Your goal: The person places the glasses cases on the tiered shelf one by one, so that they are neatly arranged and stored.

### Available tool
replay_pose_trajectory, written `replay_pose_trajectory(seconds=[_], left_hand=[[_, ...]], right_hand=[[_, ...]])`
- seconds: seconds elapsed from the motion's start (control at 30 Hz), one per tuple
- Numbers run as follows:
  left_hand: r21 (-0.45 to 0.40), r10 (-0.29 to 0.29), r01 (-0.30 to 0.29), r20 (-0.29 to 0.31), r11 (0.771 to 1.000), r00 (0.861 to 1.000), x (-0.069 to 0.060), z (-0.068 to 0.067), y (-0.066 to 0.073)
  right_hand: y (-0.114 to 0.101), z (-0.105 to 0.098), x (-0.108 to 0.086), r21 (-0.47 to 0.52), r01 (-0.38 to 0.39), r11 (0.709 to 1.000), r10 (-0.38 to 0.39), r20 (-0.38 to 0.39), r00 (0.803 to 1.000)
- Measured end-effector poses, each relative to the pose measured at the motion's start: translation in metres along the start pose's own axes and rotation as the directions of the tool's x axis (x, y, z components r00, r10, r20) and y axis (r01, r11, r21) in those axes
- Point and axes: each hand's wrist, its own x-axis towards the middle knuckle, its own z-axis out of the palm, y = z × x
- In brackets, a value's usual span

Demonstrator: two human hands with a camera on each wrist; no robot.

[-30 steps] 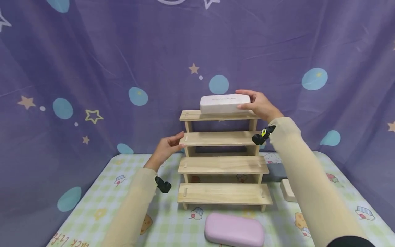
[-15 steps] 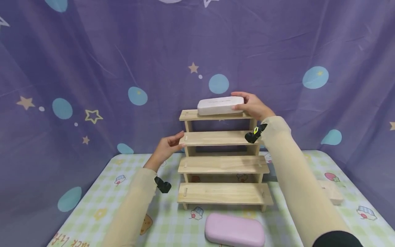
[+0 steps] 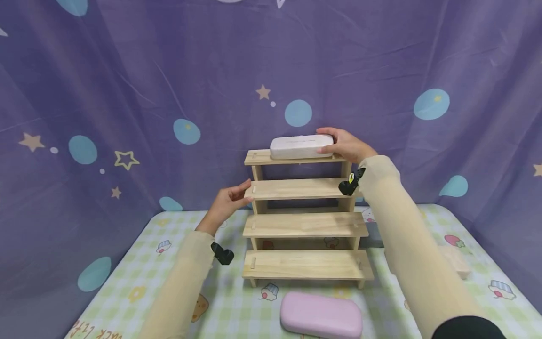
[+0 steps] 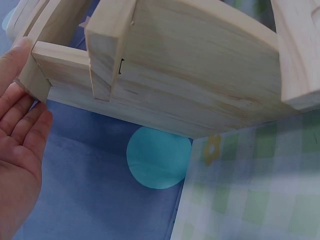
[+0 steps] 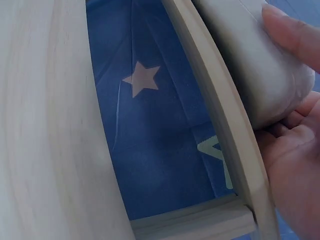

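A four-tier wooden display rack (image 3: 306, 224) stands on the table. On its top tier rests a white, rounded glasses case (image 3: 296, 148), lying lengthwise along the board. My right hand (image 3: 350, 145) holds this case by its right end, thumb in front and fingers behind; the right wrist view shows the case (image 5: 250, 60) against the top board's edge. With my left hand (image 3: 228, 205) I pinch the left end of the second board from the top. In the left wrist view the thumb lies above that board end (image 4: 37, 82) and the fingers below.
A pink glasses case (image 3: 321, 314) lies on the checked tablecloth (image 3: 139, 268) in front of the rack. Partly behind my right sleeve are a beige block-like case (image 3: 457, 262) and a dark grey item (image 3: 375, 235). A purple curtain (image 3: 228, 61) hangs behind the rack.
My right hand has moved slightly left and down, bringing the white glasses case down onto the top tier. The left hand keeps its grip on the rack.
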Motion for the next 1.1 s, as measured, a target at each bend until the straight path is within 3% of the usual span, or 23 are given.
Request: replay_pose_trajectory(seconds=[0.2,0.43,0.53,0.7,0.97,1.1], left_hand=[[0.018,-0.003,0.003,0.004,1.0,1.0,0.0,-0.001,0.001],[0.02,0.012,-0.012,0.005,1.0,1.0,0.0,-0.001,0.0],[0.009,0.013,-0.013,0.005,1.0,1.0,0.004,-0.002,-0.009],[0.011,0.022,-0.022,-0.008,1.0,1.0,0.013,-0.005,-0.027],[0.025,0.044,-0.044,-0.023,0.999,0.999,0.012,-0.004,-0.028],[0.015,0.019,-0.019,-0.021,1.0,1.0,0.009,-0.003,-0.023]], right_hand=[[0.0,-0.003,0.0,-0.093,0.005,0.996,-0.004,0.005,1.0],[0.001,-0.005,-0.002,-0.103,-0.019,0.995,0.022,0.021,1.0],[0.0,-0.007,-0.005,-0.089,-0.014,0.996,0.015,0.009,1.0],[0.003,-0.014,-0.015,-0.062,0.072,0.995,-0.074,-0.022,0.997],[0.009,-0.016,-0.049,0.105,0.211,0.972,-0.209,-0.023,0.978],[0.02,-0.008,-0.075,0.144,0.28,0.949,-0.281,-0.019,0.96]])
